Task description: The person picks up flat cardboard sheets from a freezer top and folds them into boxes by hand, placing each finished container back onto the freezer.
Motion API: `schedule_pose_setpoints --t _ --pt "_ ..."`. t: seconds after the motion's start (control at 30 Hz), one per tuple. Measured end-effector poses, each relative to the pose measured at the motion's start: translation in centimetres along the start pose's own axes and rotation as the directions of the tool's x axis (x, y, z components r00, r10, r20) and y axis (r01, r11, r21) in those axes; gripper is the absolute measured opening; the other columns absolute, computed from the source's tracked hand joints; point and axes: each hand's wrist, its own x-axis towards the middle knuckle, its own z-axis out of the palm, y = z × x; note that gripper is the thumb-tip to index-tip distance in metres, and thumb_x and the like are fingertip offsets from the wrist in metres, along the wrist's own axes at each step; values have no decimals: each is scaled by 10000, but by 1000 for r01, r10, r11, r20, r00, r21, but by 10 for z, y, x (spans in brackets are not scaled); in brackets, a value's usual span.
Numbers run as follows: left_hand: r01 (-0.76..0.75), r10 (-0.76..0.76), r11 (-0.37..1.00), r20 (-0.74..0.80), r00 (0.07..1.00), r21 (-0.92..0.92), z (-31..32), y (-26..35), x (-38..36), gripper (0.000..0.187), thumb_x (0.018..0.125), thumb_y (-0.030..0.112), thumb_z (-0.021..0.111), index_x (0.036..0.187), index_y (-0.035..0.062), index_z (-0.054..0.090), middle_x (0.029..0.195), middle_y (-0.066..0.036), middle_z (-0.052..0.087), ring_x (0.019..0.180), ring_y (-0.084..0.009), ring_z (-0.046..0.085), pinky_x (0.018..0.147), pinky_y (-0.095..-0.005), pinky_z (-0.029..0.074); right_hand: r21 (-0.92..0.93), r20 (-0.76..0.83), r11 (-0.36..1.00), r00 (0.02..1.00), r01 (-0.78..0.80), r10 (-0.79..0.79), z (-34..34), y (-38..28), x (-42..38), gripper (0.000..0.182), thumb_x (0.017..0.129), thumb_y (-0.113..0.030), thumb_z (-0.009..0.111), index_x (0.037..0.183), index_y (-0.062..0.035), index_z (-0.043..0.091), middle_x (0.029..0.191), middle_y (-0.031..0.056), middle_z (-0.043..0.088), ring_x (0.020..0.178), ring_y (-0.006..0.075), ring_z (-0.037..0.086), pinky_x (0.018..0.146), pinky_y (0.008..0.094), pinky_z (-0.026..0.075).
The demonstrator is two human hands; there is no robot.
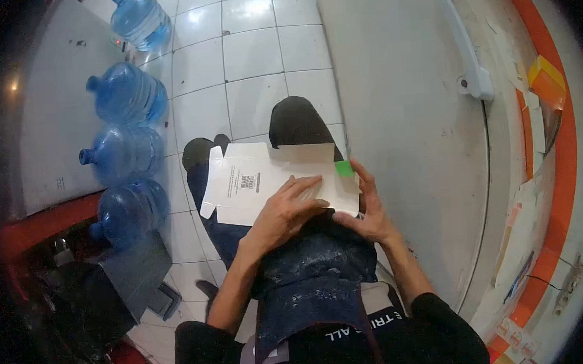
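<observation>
A white unfolded carton (236,198) lies flat across my lap, with side flaps and a printed QR code (247,182) on its left part. My left hand (286,212) rests on the carton near its middle, fingers stretched over the surface. At the carton's right end, my right hand (371,211) grips the edge, thumb at the lower corner and fingers along the side. A green sticker (344,169) sits at the upper right of the carton, right by the right index finger. A raised flap (303,152) stands along the far edge.
Several blue water bottles (128,154) lie in a row on the tiled floor (252,59) to the left. A pale door panel (407,123) with a handle (474,80) runs along the right. An orange-edged shelf (562,187) holds papers and a yellow box (546,76).
</observation>
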Motion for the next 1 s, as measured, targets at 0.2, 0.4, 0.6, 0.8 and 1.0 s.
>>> schedule_pose_setpoints --t 0.2,0.4,0.6,0.8,1.0 --pt "57 -55 981 17 998 -183 -5 -2 0 258 803 60 737 1029 184 743 1373 -117 584 1297 -349 529 1155 -495 364 100 40 995 999 25 -30 -12 5 10 926 748 -255 884 1487 -171 332 1459 161 443 1239 313 567 1035 433 506" --pt "-74 76 996 41 996 -52 2 1 2 199 844 150 712 1039 182 733 1417 -136 542 1338 -351 491 1157 -571 334 -3 -98 998 994 58 -58 4 -21 20 625 910 -137 710 1447 -91 396 1378 214 536 1197 356 602 977 443 532" --pt "7 -32 981 -125 992 -192 26 -6 -3 211 802 60 735 1007 102 704 1410 -184 534 1312 -378 511 1158 -572 326 -553 54 800 968 234 -245 48 -43 18 614 1055 -275 414 1575 -49 178 1623 259 113 1470 482 180 1191 559 166" --pt "112 -207 924 -231 951 -366 25 10 -4 239 833 3 735 1053 25 646 1213 -178 666 1119 -306 662 1054 -437 474 -394 89 890 974 228 -210 39 -35 18 620 1078 -384 306 1583 -55 163 1640 210 109 1501 396 144 1211 520 114" --pt "44 -407 787 -464 787 -615 28 35 19 215 886 0 716 1085 -6 636 1029 -121 729 966 -193 714 895 -310 566 -15 -280 983 943 183 -179 38 -43 11 536 1022 -263 539 1484 -30 399 1464 196 445 1349 315 432 1140 397 329"
